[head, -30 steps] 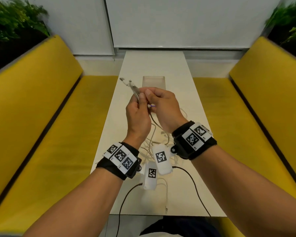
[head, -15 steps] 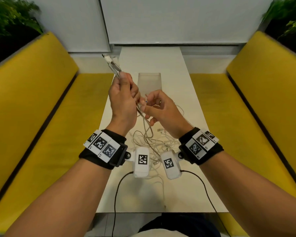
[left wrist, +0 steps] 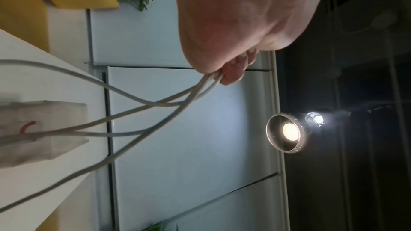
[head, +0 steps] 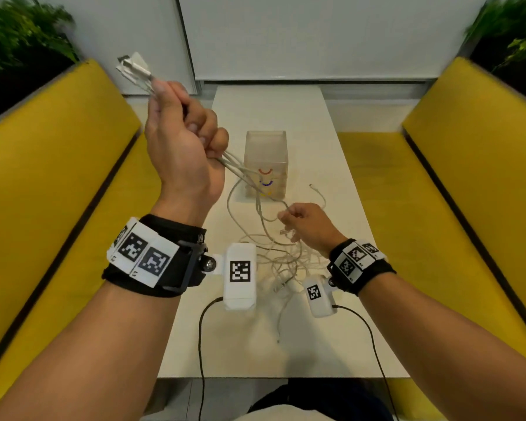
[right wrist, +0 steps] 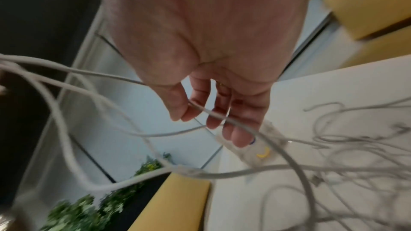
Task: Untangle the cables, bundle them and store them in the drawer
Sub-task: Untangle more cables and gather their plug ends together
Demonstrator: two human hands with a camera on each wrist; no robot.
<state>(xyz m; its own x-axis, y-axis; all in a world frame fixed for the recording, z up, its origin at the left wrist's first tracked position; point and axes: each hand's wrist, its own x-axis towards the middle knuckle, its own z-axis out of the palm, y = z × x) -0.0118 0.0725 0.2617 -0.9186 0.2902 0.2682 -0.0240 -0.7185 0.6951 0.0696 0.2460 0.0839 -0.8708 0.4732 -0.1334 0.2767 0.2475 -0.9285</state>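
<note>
My left hand (head: pixel 189 123) is raised over the table's left edge and grips several white cables in a fist. Their plug ends (head: pixel 132 66) stick out above the thumb. The strands (left wrist: pixel 155 104) run from the fist (left wrist: pixel 231 71) down to a loose tangle of white cables (head: pixel 286 259) on the table. My right hand (head: pixel 286 215) is low over the tangle; thumb and forefinger (right wrist: pixel 177 110) pinch one strand (right wrist: pixel 222 117) that slides across the other fingers. A small translucent drawer unit (head: pixel 265 165) with red, blue and yellow handles stands behind the tangle, drawers closed.
The narrow white table (head: pixel 268 110) runs away from me between two yellow benches (head: pixel 58 177) (head: pixel 468 177). One loose cable end (head: pixel 312 186) lies right of the drawer unit. Black camera leads (head: pixel 201 344) hang off the near table edge. Plants stand in the back corners.
My left hand has risen up and to the left with the cable ends, drawing the strands out. My right hand has dropped down and to the right, away from the left hand.
</note>
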